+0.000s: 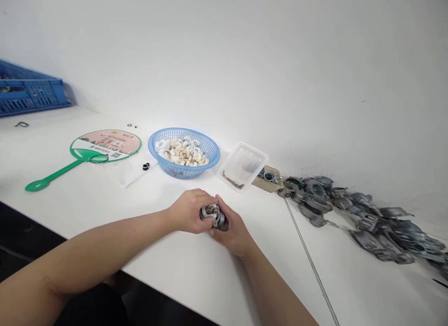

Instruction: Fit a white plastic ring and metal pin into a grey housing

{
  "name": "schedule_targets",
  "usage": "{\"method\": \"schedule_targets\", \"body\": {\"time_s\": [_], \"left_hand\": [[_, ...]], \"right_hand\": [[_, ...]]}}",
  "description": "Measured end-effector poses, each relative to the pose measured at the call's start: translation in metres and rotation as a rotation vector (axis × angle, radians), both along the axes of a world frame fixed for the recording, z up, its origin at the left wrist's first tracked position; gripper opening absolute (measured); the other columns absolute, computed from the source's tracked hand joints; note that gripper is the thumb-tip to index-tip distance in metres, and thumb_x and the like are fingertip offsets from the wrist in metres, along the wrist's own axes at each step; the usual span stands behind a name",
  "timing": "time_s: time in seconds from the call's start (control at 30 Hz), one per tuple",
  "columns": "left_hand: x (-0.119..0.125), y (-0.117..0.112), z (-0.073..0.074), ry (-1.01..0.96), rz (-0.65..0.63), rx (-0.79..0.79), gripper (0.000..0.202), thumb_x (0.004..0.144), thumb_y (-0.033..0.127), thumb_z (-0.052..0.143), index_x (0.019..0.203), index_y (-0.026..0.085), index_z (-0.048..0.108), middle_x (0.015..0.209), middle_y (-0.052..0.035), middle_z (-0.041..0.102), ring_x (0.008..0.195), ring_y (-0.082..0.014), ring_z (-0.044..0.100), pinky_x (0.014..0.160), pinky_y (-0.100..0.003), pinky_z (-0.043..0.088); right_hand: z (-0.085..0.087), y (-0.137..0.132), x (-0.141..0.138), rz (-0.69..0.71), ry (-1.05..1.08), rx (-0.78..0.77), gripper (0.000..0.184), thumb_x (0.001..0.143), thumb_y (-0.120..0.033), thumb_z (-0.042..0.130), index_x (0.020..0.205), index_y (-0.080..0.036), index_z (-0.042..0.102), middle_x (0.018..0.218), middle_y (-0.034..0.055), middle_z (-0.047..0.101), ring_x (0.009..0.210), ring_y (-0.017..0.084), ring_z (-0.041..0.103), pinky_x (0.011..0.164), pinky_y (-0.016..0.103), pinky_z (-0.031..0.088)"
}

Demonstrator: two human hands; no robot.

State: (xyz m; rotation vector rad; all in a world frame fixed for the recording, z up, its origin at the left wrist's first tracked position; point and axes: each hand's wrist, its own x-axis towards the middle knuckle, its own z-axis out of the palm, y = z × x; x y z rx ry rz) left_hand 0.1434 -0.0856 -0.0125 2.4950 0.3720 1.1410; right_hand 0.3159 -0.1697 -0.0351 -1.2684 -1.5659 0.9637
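Recording a long white counter [66, 209] set against a white wall [224, 50], with a blue plastic crate [31, 90] at the far left, cut off by the frame edge. A heap of grey die-cast metal housings [371, 218] spreads along the wall at the right, pieces overlapping. A thin metal rod [310, 260] lies on the counter, running from near the heap toward the front edge.

At centre rear, a blue plastic basket [184, 130] holds a mound of white and cream rings [182, 153]. Just right of it sits a transparent plastic box [241, 167] with slim metal pieces inside, followed by a piece of brown card [271, 188] carrying a small metal part, next to the heap. Left of the basket lies a green-and-pink hand fan [105, 144] with a thin black O-ring [98, 159] on its face. A small black ring [146, 166] rests on a transparent plastic sheet [135, 174] beside the fan.

The left hand [191, 211] and right hand [233, 235] are closed and meet above the counter, in front of the basket and box. Together they grip a grey die-cast metal assembly [213, 215] with a brass fitting from opposite sides, their fingers wrapped over it and hiding much of its body.
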Motion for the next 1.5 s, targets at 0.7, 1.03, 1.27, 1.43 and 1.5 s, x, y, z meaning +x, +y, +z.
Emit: {"method": "schedule_targets", "body": {"time_s": [0.7, 1.03, 1.27, 1.43, 1.5], "left_hand": [[0.005, -0.003, -0.002, 0.014, 0.038, -0.051, 0.025, 0.06, 0.023, 0.056, 0.085, 0.017, 0.06, 0.07, -0.0038, 0.063, 0.063, -0.018, 0.056, 0.065, -0.031, 0.048], [0.008, 0.001, -0.005, 0.041, 0.057, -0.065, 0.027, 0.062, 0.026, 0.056, 0.087, 0.017, 0.06, 0.071, -0.0039, 0.063, 0.064, -0.0177, 0.055, 0.068, -0.031, 0.049], [0.007, 0.004, -0.004, 0.103, 0.041, -0.084, 0.02, 0.065, 0.03, 0.056, 0.081, 0.018, 0.058, 0.075, -0.0045, 0.063, 0.071, -0.0193, 0.058, 0.073, -0.032, 0.049], [0.006, 0.004, -0.001, 0.119, 0.054, -0.078, 0.016, 0.065, 0.03, 0.054, 0.074, 0.017, 0.055, 0.07, -0.0032, 0.061, 0.069, -0.018, 0.057, 0.073, -0.03, 0.048], [0.006, 0.003, 0.0, 0.128, 0.062, -0.088, 0.016, 0.065, 0.031, 0.055, 0.072, 0.018, 0.055, 0.069, -0.0028, 0.061, 0.068, -0.018, 0.057, 0.073, -0.03, 0.049]], "right_hand": [[0.07, 0.085, 0.037, -0.582, -1.071, -0.063, 0.034, 0.077, -0.025, 0.049, 0.107, -0.022, 0.063, 0.099, 0.0047, 0.068, 0.094, 0.021, 0.06, 0.079, 0.031, 0.045], [0.063, 0.13, 0.053, -0.435, -1.317, -0.27, 0.035, 0.073, -0.023, 0.051, 0.105, -0.024, 0.065, 0.102, 0.0081, 0.067, 0.09, 0.024, 0.061, 0.064, 0.027, 0.039], [0.061, 0.131, 0.057, -0.36, -1.412, -0.277, 0.023, 0.073, -0.024, 0.05, 0.088, -0.021, 0.067, 0.089, 0.0072, 0.068, 0.081, 0.02, 0.06, 0.059, 0.025, 0.035], [0.059, 0.133, 0.056, -0.378, -1.443, -0.254, 0.03, 0.075, -0.033, 0.05, 0.099, -0.023, 0.066, 0.095, 0.008, 0.068, 0.085, 0.024, 0.06, 0.061, 0.028, 0.037], [0.058, 0.135, 0.054, -0.404, -1.449, -0.241, 0.035, 0.078, -0.037, 0.048, 0.107, -0.024, 0.064, 0.104, 0.0091, 0.066, 0.091, 0.026, 0.06, 0.063, 0.03, 0.038]]}}
